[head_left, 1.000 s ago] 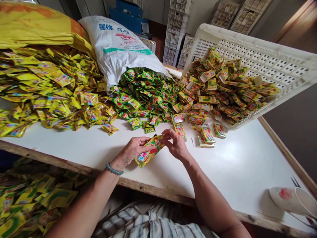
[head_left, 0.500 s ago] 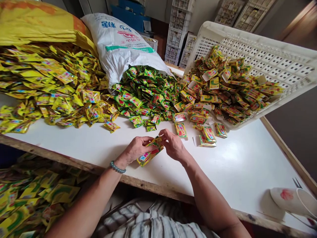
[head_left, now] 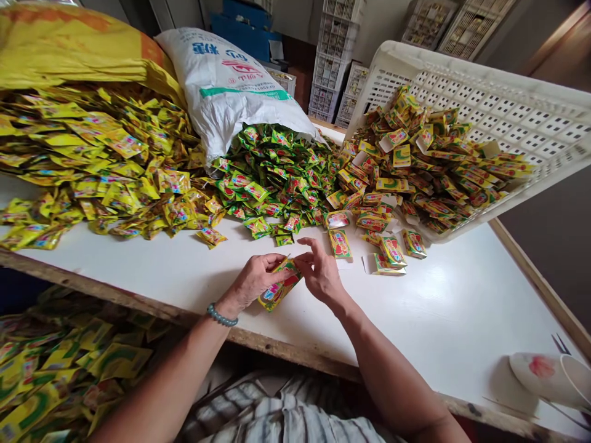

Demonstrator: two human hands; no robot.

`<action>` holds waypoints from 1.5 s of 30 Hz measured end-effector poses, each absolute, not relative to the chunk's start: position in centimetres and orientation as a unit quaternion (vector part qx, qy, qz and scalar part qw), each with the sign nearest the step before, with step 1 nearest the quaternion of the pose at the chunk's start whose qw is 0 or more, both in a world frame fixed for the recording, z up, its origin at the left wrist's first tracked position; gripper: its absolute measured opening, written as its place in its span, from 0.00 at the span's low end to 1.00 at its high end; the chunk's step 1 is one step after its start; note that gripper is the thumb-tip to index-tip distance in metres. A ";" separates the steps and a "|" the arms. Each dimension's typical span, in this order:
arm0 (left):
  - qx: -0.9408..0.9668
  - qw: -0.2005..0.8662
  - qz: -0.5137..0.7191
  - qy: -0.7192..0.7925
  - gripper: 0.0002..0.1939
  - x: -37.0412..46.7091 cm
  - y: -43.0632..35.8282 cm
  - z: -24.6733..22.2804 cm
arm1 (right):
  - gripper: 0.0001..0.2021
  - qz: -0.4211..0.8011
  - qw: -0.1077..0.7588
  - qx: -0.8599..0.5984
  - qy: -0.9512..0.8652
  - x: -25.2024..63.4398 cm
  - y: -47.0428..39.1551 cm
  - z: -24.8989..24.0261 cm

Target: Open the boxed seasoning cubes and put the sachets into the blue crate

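Observation:
Near the table's front edge, my left hand [head_left: 255,280] is closed round a small yellow-and-green printed carton [head_left: 278,294], tilted up to the right. My right hand [head_left: 322,271] is at the carton's upper end, thumb and fingertips pinched on its end, the index finger lifted away. What lies inside the carton is hidden. Beyond my hands is a heap of green candy sachets [head_left: 277,184]. To their left spreads a larger heap of yellow sachets [head_left: 111,154]. Several similar cartons [head_left: 392,251] lie right of my right hand.
A white plastic basket [head_left: 508,92] lies tipped at the right, cartons spilling out. A yellow sack [head_left: 83,43] and a white sack [head_left: 231,80] stand behind the heaps. At the right front is a cup [head_left: 549,375] on the white table [head_left: 443,326]. Flat cartons [head_left: 111,363] fill the lower left.
My right hand's fingers have shifted at the carton's upper end, with the index finger now raised. My left hand keeps its hold. The view has moved slightly.

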State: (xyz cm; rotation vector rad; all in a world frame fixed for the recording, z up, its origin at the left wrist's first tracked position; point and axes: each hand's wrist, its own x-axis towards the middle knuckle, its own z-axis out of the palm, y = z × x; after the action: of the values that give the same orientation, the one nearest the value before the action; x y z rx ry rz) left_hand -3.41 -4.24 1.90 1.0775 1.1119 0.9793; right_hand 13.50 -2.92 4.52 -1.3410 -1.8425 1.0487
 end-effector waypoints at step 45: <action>0.368 0.622 0.521 0.454 0.25 -3.5 -4.3 2.3 | 0.29 0.593 0.518 -0.437 -0.435 12.0 -2.6 2.1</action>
State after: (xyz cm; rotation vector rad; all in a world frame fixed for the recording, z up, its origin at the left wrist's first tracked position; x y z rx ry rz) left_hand -3.49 -4.30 2.34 0.8464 1.0424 1.1981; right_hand 12.02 -2.62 2.09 -1.0477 -1.0434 1.4236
